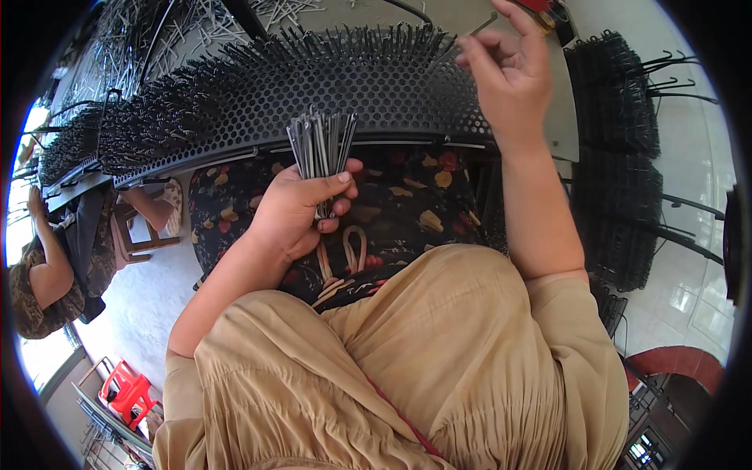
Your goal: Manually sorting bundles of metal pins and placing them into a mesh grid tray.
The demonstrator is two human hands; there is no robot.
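In the head view, the left hand (298,196) is closed around a bundle of rods (321,145), thin and grey to black, standing roughly upright above the lap; the palm and thumb hide the middle of the bundle, and only short lower ends peep out below the fingers. The right hand (513,82) is raised at the far right end of the perforated rack (313,102), with a thin rod (484,25) pinched between the thumb and bent fingers; its lower part is lost behind the fingertips and in blur, so whether it touches the rack cannot be told. Dark rods bristle along the rack's far edge and crowd its left end too densely to be told apart. Behind it, loose rods (204,35) lie scattered, cut off by the upper rim and crossed by a black bar (243,17). The rack stands between the lap and those loose rods. A floral cloth (423,188) covers the lap below it, with a cord loop (355,251) near the left wrist. To the right, dark stacks (615,204) of similar pieces merge into one mass, with black hooks (674,63) jutting out. At the left, another person (47,290) is partly cut off, beside a wooden stool (137,235); a red plastic chair (129,395) stands lower down. A red object (540,6) at the top edge is too cropped for any lettering to be read.
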